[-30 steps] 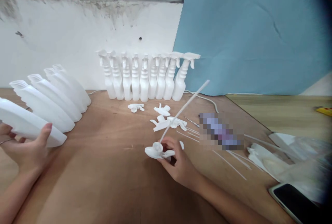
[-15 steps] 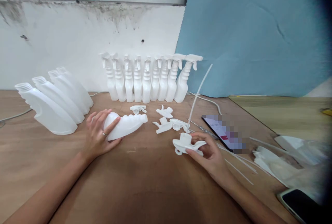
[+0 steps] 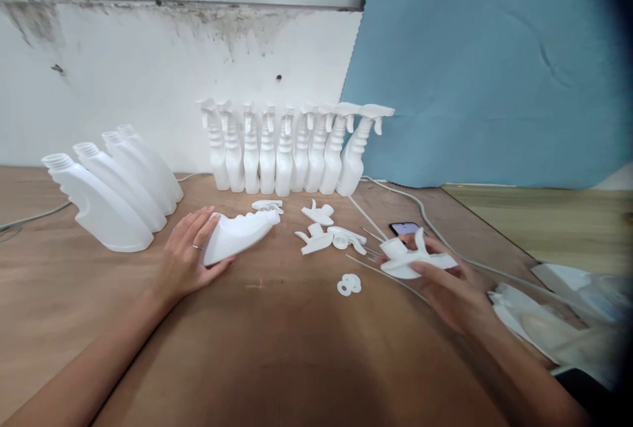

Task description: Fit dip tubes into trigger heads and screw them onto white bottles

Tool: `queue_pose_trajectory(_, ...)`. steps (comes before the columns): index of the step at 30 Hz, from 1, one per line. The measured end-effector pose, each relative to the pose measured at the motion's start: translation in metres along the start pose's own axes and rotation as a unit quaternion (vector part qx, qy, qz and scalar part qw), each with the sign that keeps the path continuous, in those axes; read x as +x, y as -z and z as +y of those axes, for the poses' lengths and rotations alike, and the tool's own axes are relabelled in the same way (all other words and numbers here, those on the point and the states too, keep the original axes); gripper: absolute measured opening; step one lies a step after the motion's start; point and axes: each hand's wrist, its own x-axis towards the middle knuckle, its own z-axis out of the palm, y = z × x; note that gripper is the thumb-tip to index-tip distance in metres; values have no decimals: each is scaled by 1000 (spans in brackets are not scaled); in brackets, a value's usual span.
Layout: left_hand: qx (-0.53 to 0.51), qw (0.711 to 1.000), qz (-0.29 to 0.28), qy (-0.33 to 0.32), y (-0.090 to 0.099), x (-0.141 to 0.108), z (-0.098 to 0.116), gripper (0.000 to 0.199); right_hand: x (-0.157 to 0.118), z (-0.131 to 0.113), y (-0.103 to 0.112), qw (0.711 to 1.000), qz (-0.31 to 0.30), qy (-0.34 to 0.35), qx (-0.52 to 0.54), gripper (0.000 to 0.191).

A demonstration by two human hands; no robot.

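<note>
My left hand [image 3: 190, 252] is closed around the base of a white plastic bottle [image 3: 237, 236], which lies tilted with its open neck towards the right. Held by my right hand [image 3: 448, 285] is a white trigger sprayer head [image 3: 410, 259], at the right of the table. A thin white dip tube [image 3: 368, 217] slants up and left from near the sprayer's neck; whether it is seated there I cannot tell. Several loose sprayer heads [image 3: 316, 239] lie between my hands. Flat white washers [image 3: 349, 284] rest on the table left of my right hand.
Several bottles with sprayers fitted [image 3: 283, 157] stand in a row by the wall. Open-necked bottles [image 3: 106, 209] stand at the left. Behind my right hand are a phone [image 3: 403, 228], loose tubes [image 3: 380, 272] and a cable [image 3: 420, 206]; plastic bags [image 3: 529, 321] lie far right.
My right hand has moved right with the sprayer head and turned it, and the tube now leans left. The washers have come into full view. My left hand keeps hold of the bottle.
</note>
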Motion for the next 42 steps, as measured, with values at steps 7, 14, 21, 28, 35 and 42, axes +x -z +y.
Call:
queue_pose_trajectory(7, 5, 1000, -17, 2, -1, 1, -1, 76, 0, -3, 1, 971, 9, -123, 204, 27)
queue_pose_trajectory(14, 4, 999, -19, -27, -4, -1, -2, 78, 2, -1, 1, 967, 15, -128, 219, 37)
queue_pose_trajectory(21, -6, 1000, -10, -23, -3, 0, -4, 79, 4, 2, 5, 960, 62, -114, 250, 42)
queue_pose_trajectory(28, -8, 1000, -3, -30, -3, 0, -6, 79, 8, 8, 10, 954, 85, -113, 265, 37)
queue_pose_trajectory(35, -26, 994, -34, -102, -2, 1, 0, 81, 3, 8, 3, 957, 48, -127, 256, 34)
queue_pose_trajectory(42, -62, 988, -60, -127, -4, 2, 39, 83, -20, 13, -42, 963, -28, -137, 230, 34)
